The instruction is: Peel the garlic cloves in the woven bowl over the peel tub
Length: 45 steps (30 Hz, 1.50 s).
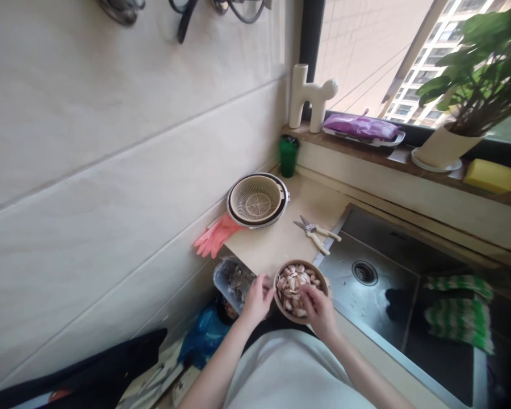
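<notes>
A beige bowl point(277, 307) filled with garlic cloves point(293, 279) stands at the counter's front edge, close to my body. My right hand point(321, 311) reaches over the bowl's right side, its fingertips pinched among the cloves, seemingly on one garlic clove. Just off the bowl's left rim is my left hand point(258, 298), with thumb and fingers drawn together; what they hold, if anything, is too small to make out. Below and left of it hangs a grey bin point(226, 278) with papery scraps inside, partly hidden by that hand.
Cream-handled shears point(313, 228) lie beside the steel sink point(378, 301), where green-striped cloths point(460, 315) hang. A beige strainer point(255, 199) rests in a metal bowl against the wall, near pink gloves point(216, 236). A green cup point(288, 156) stands in the corner.
</notes>
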Available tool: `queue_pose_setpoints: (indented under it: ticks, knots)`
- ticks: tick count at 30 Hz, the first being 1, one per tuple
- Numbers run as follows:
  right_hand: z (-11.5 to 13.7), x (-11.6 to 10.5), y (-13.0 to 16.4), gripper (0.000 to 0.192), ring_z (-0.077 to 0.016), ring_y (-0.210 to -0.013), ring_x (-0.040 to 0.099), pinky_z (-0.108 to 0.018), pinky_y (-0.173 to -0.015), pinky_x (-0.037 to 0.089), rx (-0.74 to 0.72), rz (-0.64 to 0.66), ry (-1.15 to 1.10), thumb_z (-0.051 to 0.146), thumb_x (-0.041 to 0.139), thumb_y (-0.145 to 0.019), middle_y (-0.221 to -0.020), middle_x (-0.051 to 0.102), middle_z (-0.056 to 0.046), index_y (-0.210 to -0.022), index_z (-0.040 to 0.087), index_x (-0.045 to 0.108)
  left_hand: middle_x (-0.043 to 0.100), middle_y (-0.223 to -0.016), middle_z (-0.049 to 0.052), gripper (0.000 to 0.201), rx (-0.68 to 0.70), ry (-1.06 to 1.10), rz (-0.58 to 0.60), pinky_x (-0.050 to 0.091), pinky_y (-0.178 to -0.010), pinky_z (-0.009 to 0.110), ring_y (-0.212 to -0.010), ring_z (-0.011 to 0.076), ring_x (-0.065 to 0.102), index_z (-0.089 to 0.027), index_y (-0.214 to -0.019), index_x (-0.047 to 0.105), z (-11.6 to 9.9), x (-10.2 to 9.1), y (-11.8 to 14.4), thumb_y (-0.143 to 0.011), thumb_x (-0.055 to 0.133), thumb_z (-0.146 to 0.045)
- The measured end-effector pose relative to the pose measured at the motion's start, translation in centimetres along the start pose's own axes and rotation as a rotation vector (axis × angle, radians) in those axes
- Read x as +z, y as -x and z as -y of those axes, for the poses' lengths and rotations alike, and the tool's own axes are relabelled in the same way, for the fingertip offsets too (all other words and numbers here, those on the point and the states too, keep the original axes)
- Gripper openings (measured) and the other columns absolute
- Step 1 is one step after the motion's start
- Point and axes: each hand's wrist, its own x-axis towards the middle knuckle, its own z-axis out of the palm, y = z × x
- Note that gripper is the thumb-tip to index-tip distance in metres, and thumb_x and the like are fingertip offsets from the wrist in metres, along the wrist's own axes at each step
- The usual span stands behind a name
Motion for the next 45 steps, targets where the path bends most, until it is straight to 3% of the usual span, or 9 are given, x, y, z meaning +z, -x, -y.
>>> queue_pose_setpoints:
  ticks: [4, 8, 13, 19, 22, 30, 34, 38, 45]
  knots:
    - [1.9, 0.7, 1.4, 0.023, -0.0182, -0.07, 0.063, -0.027, -0.065, 0.05, -0.082, 0.123, -0.017, 0.029, 0.045, -0.09, -0.076, 0.068, -0.005, -0.087, 0.019, 0.065, 0.061, -0.119, 0.012, 0.059, -0.364, 0.447, 0.325, 0.056, -0.066, 0.035, -0.082, 0.0201, 0.065, -0.024, -0.134, 0.033, 0.1, 1.9, 0.6, -0.08, 0.055, -0.027]
    - [2.9, 0.3, 3.3, 0.023, -0.0144, -0.059, 0.06, -0.023, -0.055, 0.049, -0.014, 0.162, -0.072, 0.031, 0.044, -0.091, -0.072, 0.065, -0.004, -0.092, 0.019, 0.063, 0.058, -0.125, 0.012, 0.056, -0.448, 0.634, 0.315, 0.057, -0.063, 0.034, -0.084, 0.021, 0.067, -0.025, -0.131, 0.036, -0.2, 2.1, 1.1, -0.078, 0.053, -0.019]
    - [3.2, 2.1, 4.4, 0.025, -0.0151, -0.057, 0.06, -0.024, -0.053, 0.049, 0.127, 0.156, -0.105, 0.035, 0.043, -0.092, -0.071, 0.064, -0.004, -0.096, 0.02, 0.063, 0.062, -0.12, 0.011, 0.052, -0.515, 0.628, 0.059, 0.057, -0.061, 0.032, -0.085, 0.0224, 0.068, -0.024, -0.126, 0.044, 4.2, -5.0, 4.7, -0.076, 0.059, -0.024]
    - [1.5, 12.6, 0.9, 0.03, -0.0225, -0.085, 0.065, -0.034, -0.078, 0.051, 0.072, 0.378, 0.08, 0.022, 0.045, -0.086, -0.095, 0.07, -0.01, -0.11, 0.019, 0.063, 0.071, -0.094, 0.003, 0.046, -0.607, 0.719, -0.379, 0.057, -0.064, 0.033, -0.077, 0.0239, 0.069, -0.025, -0.112, 0.053, 12.2, -15.0, 10.6, -0.069, 0.069, -0.021]
    - [-0.4, 14.2, -2.1, 0.04, -0.0223, -0.089, 0.064, -0.034, -0.081, 0.05, 0.083, 0.308, 0.242, 0.017, 0.049, -0.08, -0.1, 0.068, -0.011, -0.119, 0.016, 0.058, 0.072, -0.085, 0.0, 0.043, -0.64, 0.737, -0.492, 0.056, -0.06, 0.032, -0.067, 0.0224, 0.069, -0.026, -0.112, 0.053, 14.6, -17.0, 12.1, -0.071, 0.065, -0.017]
    - [-4.7, 8.4, -10.0, 0.031, -0.0227, -0.088, 0.058, -0.037, -0.085, 0.044, 0.171, 0.092, 0.391, 0.009, 0.043, -0.078, -0.098, 0.06, -0.016, -0.1, 0.008, 0.064, 0.072, -0.094, 0.002, 0.042, -0.607, 0.798, -0.487, 0.058, -0.063, 0.031, -0.078, 0.024, 0.07, -0.026, -0.108, 0.057, 16.2, -16.4, 12.1, -0.069, 0.067, -0.014]
    - [-1.9, 14.4, -7.4, 0.015, -0.0181, -0.082, 0.057, -0.028, -0.079, 0.045, 0.086, 0.235, 0.312, 0.008, 0.057, -0.07, -0.087, 0.062, -0.007, -0.078, 0.016, 0.067, 0.072, -0.089, 0.004, 0.044, -0.625, 0.832, -0.415, 0.059, -0.065, 0.034, -0.079, 0.025, 0.07, -0.023, -0.108, 0.056, 15.2, -16.0, 10.7, -0.067, 0.069, -0.014]
    - [0.7, 18.7, -4.6, 0.021, -0.0167, -0.087, 0.06, -0.026, -0.082, 0.045, 0.061, 0.262, 0.187, 0.009, 0.054, -0.076, -0.092, 0.065, -0.005, -0.087, 0.02, 0.067, 0.07, -0.089, 0.006, 0.044, -0.563, 0.817, -0.318, 0.059, -0.067, 0.036, -0.075, 0.0215, 0.07, -0.019, -0.109, 0.053, 12.7, -15.6, 8.7, -0.068, 0.065, -0.011]
    - [1.9, 12.9, 1.6, 0.031, -0.0147, -0.061, 0.062, -0.027, -0.058, 0.051, 0.302, 0.165, -0.189, 0.043, 0.035, -0.093, -0.066, 0.061, 0.0, -0.09, 0.019, 0.054, 0.067, -0.096, 0.006, 0.048, -0.427, 0.726, -0.132, 0.058, -0.059, 0.03, -0.071, 0.0178, 0.068, -0.019, -0.113, 0.051, 7.7, -13.3, 5.7, -0.069, 0.069, -0.025]
